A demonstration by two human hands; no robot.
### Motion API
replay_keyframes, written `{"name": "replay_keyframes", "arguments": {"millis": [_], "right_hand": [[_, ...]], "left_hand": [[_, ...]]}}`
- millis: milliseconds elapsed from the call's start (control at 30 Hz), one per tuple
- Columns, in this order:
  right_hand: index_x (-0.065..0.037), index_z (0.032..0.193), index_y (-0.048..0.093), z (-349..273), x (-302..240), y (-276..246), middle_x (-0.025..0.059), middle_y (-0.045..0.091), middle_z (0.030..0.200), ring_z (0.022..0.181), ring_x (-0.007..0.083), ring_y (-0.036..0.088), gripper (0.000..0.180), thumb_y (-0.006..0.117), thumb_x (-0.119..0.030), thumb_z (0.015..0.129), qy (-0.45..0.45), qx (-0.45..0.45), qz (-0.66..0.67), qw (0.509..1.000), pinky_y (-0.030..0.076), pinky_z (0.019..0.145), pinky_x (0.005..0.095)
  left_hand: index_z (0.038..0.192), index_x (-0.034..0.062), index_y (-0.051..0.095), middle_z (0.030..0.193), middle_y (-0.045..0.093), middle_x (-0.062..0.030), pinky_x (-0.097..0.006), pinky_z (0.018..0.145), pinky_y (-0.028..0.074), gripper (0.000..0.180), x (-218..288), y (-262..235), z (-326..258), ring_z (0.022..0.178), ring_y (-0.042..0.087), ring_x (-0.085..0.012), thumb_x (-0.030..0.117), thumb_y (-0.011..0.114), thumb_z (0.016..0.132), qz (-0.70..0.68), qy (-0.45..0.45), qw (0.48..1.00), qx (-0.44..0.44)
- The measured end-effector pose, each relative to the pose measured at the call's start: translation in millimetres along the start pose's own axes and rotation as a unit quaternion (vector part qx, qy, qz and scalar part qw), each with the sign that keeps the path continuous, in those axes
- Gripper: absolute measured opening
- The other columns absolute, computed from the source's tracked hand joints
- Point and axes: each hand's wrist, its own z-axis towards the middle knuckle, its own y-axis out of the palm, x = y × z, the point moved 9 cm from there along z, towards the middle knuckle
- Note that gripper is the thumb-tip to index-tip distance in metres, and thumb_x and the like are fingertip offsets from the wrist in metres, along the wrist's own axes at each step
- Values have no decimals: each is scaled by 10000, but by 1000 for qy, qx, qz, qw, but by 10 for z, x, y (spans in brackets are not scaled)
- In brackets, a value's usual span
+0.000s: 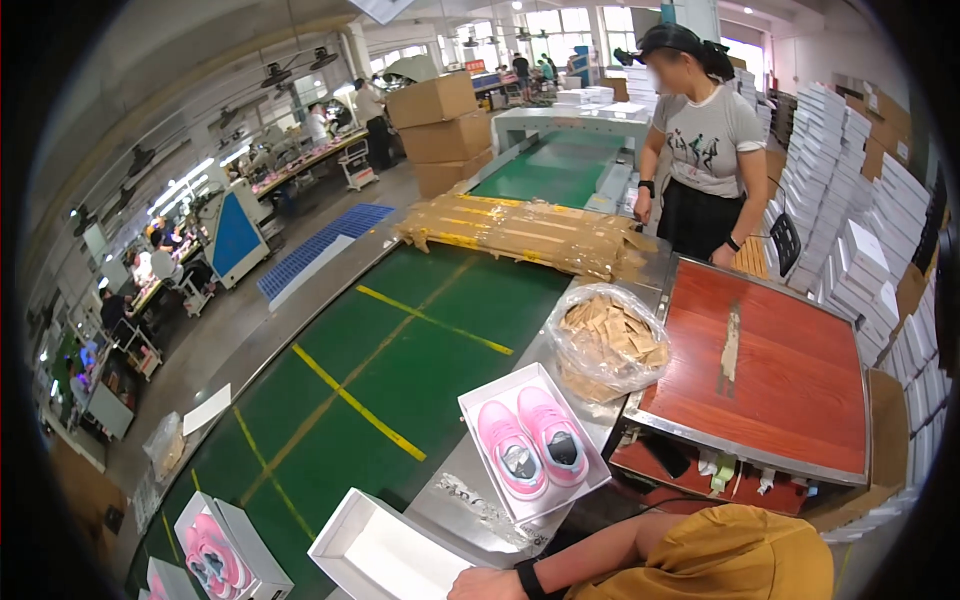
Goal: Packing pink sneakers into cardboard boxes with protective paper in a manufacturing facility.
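Observation:
My right hand (482, 584) reaches in at the lower edge, beside the near right end of an open white box (385, 550) that has nothing visible in it. Its fingers run out of the picture, so their grip is hidden. A dark band circles the wrist, and the sleeve is mustard yellow. My left hand is outside the view. Just beyond my right forearm, a white shoebox (487, 480) holds a pair of pink shoes (540, 440) with paper in their openings. Another box with pink shoes (215, 555) stands at the lower left on the green conveyor belt (330, 370).
A clear plastic bag of small brown packets (610, 335) sits on the metal ledge by a red wood-look tabletop (780, 360). Flattened brown cardboard (530, 235) spans the belt's far end. A co-worker (705, 140) stands beyond, near stacked white boxes (815, 150).

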Motion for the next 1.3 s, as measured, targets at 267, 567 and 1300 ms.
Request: {"name": "replay_keyframes", "arguments": {"millis": [267,567,1300], "right_hand": [[-105,690,710,1,-4,-27,130,656,673,693,326,664,232,706,-336,710,-29,22,-17,999,510,602,446],[-106,700,709,-26,6,28,107,671,705,726,311,672,259,688,-363,726,-35,42,-40,998,511,626,438],[-21,634,669,118,237,311,178,628,630,668,374,645,272,633,-267,745,14,76,2,997,519,621,464]], "left_hand": [[1341,-87,463,1136,591,-361,-514,759,546,753,-23,315,8,897,642,-448,566,407,970,-49,42,997,-45],[1405,-87,365,1218,537,-386,-538,872,507,807,-59,568,-35,1018,601,-490,593,366,970,-146,-42,969,-194],[1420,-51,374,1234,536,-373,-518,850,522,810,-93,501,-43,993,615,-461,618,352,964,-103,-17,983,-154]]}}
